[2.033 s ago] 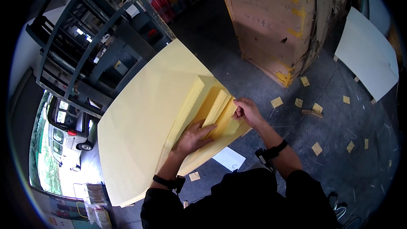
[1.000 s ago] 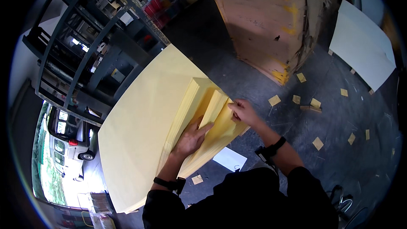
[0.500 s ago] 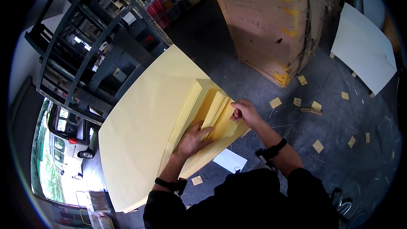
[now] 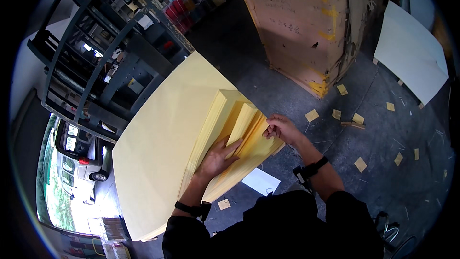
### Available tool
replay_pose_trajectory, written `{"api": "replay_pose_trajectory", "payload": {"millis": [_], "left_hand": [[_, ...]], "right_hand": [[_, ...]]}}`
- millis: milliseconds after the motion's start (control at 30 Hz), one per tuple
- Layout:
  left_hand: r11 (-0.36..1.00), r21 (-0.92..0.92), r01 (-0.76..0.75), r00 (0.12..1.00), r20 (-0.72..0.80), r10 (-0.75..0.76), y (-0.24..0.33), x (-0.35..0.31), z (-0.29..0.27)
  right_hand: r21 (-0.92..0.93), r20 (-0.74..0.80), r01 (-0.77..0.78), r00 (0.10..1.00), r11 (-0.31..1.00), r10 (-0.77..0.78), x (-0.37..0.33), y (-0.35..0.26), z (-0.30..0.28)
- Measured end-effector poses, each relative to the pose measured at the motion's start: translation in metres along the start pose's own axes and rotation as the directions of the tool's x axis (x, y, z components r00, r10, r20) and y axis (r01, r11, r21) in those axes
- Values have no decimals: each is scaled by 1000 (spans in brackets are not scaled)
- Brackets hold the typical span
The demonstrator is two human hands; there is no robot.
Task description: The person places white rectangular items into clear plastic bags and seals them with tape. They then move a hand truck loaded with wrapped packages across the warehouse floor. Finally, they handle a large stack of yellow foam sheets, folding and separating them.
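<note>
A large stack of pale yellow paper sheets [image 4: 153, 139] lies in front of me, with part of its near-right side bent up into raised folds [image 4: 243, 121]. My left hand [image 4: 215, 160] lies on these folds, its fingers spread against the paper. At the right corner of the stack, my right hand [image 4: 281, 128] is closed, thumb and forefinger pinching the edge of the sheets. How many sheets are in that pinch cannot be seen. Each wrist wears a black strap with a small device.
Beyond the stack at left stands a forklift [image 4: 129, 72]. A big worn cardboard box [image 4: 297, 29] with yellow tape stands ahead. White sheets [image 4: 412, 52] lie on a low support at right. Yellow scraps [image 4: 360, 164] and a white paper [image 4: 261, 181] lie on the floor.
My right hand has shifted slightly right, still pinching at the corner. The gap between the folds near it has changed, showing more deep-yellow layers. My left hand stays on the folds.
</note>
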State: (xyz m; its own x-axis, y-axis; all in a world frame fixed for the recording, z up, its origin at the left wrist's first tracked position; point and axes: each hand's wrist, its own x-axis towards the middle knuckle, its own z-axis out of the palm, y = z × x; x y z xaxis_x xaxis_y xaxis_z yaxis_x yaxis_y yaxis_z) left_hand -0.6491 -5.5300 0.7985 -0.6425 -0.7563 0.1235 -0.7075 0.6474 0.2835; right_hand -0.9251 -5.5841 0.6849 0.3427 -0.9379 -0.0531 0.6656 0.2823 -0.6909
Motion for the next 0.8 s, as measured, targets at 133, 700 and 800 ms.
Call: {"api": "replay_pose_trajectory", "payload": {"millis": [133, 700, 800], "left_hand": [[1000, -14, 10, 1000, 17, -10, -3, -1, 4], [991, -78, -113, 991, -81, 106, 2, 7, 1], [992, -106, -70, 995, -84, 61, 5, 3, 4]], "right_hand": [[91, 8, -16, 1000, 996, 15, -1, 2, 0], [-158, -85, 44, 995, 986, -58, 8, -2, 25], [-155, -89, 24, 995, 988, -39, 7, -3, 26]]}}
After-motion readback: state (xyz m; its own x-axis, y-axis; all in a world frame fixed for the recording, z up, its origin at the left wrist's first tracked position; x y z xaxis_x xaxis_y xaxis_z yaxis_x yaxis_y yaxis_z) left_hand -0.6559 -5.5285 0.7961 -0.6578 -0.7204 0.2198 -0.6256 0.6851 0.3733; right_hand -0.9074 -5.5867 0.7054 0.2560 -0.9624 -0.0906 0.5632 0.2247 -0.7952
